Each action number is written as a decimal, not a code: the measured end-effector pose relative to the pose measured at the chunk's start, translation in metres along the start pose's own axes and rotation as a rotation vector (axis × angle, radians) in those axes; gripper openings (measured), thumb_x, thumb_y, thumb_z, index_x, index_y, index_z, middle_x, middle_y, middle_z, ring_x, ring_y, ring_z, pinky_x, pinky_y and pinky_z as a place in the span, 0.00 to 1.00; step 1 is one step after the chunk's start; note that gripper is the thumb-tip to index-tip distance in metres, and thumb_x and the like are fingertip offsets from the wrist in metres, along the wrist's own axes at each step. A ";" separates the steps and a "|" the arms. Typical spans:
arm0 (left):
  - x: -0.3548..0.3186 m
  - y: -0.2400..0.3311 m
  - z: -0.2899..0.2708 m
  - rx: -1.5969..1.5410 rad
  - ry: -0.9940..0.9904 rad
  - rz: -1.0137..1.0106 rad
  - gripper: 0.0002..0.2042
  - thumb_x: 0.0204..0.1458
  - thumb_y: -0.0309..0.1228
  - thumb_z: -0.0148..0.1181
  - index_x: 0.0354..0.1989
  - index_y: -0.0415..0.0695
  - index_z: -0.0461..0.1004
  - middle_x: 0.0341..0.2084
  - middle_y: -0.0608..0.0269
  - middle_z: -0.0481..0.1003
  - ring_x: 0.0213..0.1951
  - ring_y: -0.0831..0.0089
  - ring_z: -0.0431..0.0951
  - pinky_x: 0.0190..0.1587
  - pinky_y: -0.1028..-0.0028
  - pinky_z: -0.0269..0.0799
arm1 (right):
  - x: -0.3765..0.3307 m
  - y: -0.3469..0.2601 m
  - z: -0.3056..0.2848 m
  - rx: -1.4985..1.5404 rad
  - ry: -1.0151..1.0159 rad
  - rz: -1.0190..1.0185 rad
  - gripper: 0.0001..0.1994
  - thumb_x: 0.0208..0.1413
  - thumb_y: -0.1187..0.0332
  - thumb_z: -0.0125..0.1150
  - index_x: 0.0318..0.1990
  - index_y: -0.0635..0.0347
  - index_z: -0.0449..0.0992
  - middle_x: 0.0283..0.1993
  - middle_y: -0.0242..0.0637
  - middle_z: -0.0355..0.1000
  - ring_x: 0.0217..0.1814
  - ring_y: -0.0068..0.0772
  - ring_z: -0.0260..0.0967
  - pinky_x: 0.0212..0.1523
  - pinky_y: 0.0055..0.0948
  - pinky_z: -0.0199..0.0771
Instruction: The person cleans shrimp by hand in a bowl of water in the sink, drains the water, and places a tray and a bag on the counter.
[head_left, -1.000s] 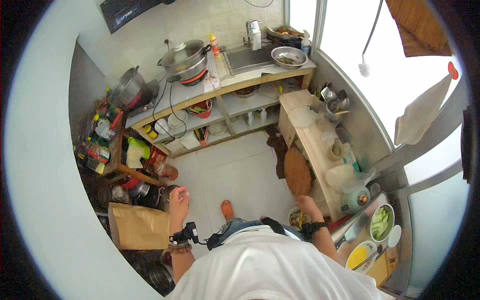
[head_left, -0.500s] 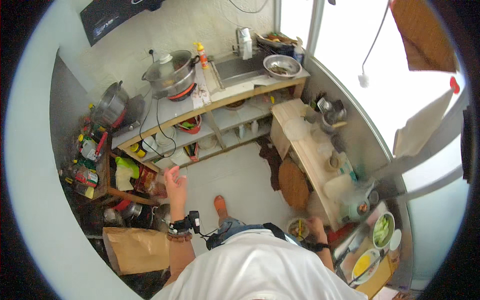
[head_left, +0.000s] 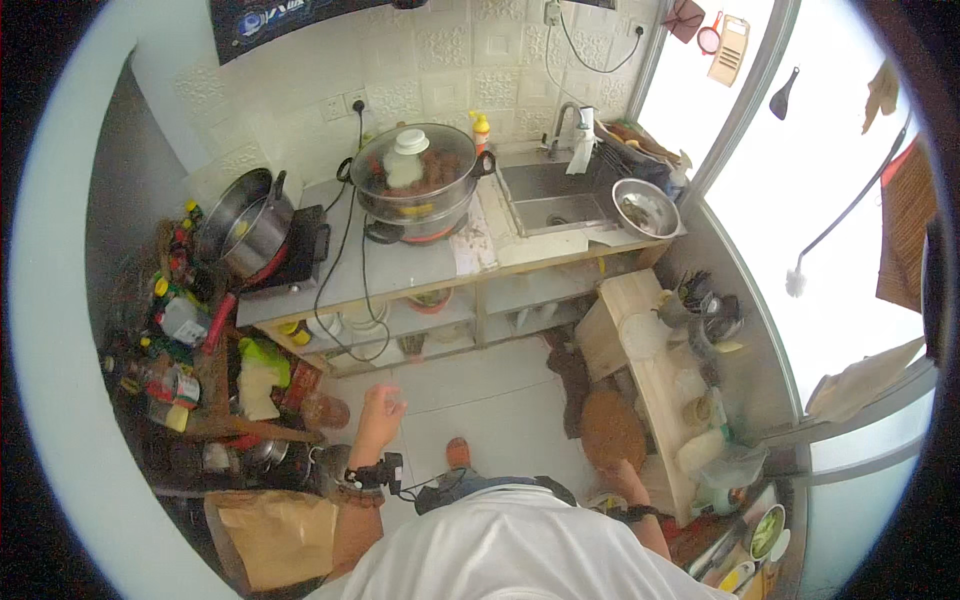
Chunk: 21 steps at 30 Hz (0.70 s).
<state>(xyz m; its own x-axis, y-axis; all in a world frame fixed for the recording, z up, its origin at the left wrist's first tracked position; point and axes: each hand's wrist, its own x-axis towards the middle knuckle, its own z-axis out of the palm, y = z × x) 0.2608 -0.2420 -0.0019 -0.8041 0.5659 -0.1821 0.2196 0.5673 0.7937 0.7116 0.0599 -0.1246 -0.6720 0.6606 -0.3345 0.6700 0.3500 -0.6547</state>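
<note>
Standing in a narrow kitchen, a person holds both hands low above the tiled floor (head_left: 500,400).

The left hand (head_left: 380,412) hangs in the air with loosely curled fingers, grasping nothing, near the cluttered shelf of bottles (head_left: 170,340). The right hand (head_left: 622,470) rests against the round wooden board (head_left: 610,430) leaning on the side counter (head_left: 650,370); whether it grips the board I cannot tell. Ahead, a lidded steamer pot (head_left: 415,180) sits beside the sink (head_left: 555,195).
</note>
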 end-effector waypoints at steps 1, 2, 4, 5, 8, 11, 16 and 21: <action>0.008 -0.003 -0.003 -0.031 0.003 0.019 0.17 0.46 0.29 0.59 0.45 0.43 0.66 0.45 0.46 0.64 0.46 0.56 0.68 0.46 0.64 0.67 | 0.007 -0.008 0.000 -0.005 0.008 0.011 0.13 0.46 0.64 0.62 0.34 0.66 0.75 0.26 0.43 0.74 0.31 0.32 0.72 0.30 0.33 0.72; 0.014 -0.011 -0.009 -0.030 0.000 0.013 0.17 0.46 0.29 0.59 0.45 0.43 0.66 0.45 0.46 0.64 0.46 0.56 0.68 0.46 0.64 0.67 | 0.014 -0.043 -0.005 0.010 -0.038 0.116 0.13 0.45 0.64 0.62 0.35 0.66 0.75 0.26 0.42 0.74 0.31 0.31 0.72 0.32 0.32 0.72; 0.035 -0.025 -0.004 0.167 0.127 0.065 0.17 0.45 0.28 0.59 0.45 0.43 0.66 0.47 0.43 0.64 0.52 0.50 0.63 0.53 0.60 0.61 | 0.016 -0.042 -0.006 0.014 -0.056 0.249 0.14 0.45 0.65 0.62 0.36 0.65 0.76 0.26 0.41 0.74 0.32 0.31 0.72 0.33 0.32 0.72; 0.049 -0.025 0.004 0.144 0.098 0.087 0.17 0.45 0.28 0.59 0.45 0.43 0.66 0.47 0.43 0.64 0.52 0.50 0.63 0.53 0.60 0.61 | 0.015 -0.010 0.001 0.148 -0.012 0.246 0.13 0.45 0.65 0.62 0.35 0.65 0.76 0.26 0.40 0.74 0.32 0.31 0.71 0.34 0.31 0.71; 0.068 -0.019 0.016 0.052 0.143 0.130 0.17 0.45 0.27 0.59 0.45 0.42 0.65 0.49 0.41 0.63 0.57 0.45 0.57 0.58 0.56 0.54 | 0.001 -0.006 0.002 0.194 0.026 0.242 0.13 0.45 0.64 0.62 0.35 0.65 0.75 0.28 0.40 0.74 0.32 0.31 0.72 0.35 0.31 0.71; 0.075 0.012 0.030 0.258 0.163 0.392 0.19 0.46 0.32 0.59 0.46 0.41 0.66 0.44 0.46 0.66 0.54 0.49 0.61 0.55 0.60 0.58 | -0.040 -0.018 -0.001 0.094 0.091 0.284 0.14 0.45 0.63 0.62 0.34 0.66 0.75 0.29 0.42 0.75 0.33 0.35 0.72 0.36 0.31 0.71; 0.060 0.085 0.088 0.215 -0.074 0.426 0.17 0.46 0.31 0.60 0.44 0.43 0.66 0.51 0.39 0.62 0.59 0.44 0.54 0.58 0.55 0.51 | -0.136 0.004 0.007 0.190 0.194 0.539 0.14 0.45 0.63 0.62 0.35 0.64 0.76 0.32 0.45 0.75 0.37 0.40 0.73 0.39 0.32 0.71; -0.062 0.216 0.161 0.358 -0.368 0.438 0.18 0.49 0.34 0.57 0.48 0.46 0.66 0.58 0.47 0.56 0.62 0.52 0.51 0.59 0.58 0.52 | -0.312 0.076 0.042 0.153 0.347 0.714 0.12 0.45 0.61 0.61 0.33 0.60 0.77 0.32 0.45 0.75 0.34 0.43 0.72 0.37 0.36 0.71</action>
<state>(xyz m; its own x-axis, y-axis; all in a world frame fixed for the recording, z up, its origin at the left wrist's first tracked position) 0.4470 -0.0577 0.0875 -0.3728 0.9197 -0.1234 0.7028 0.3667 0.6097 0.9591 -0.1474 -0.0984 0.0553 0.8678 -0.4938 0.8331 -0.3127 -0.4563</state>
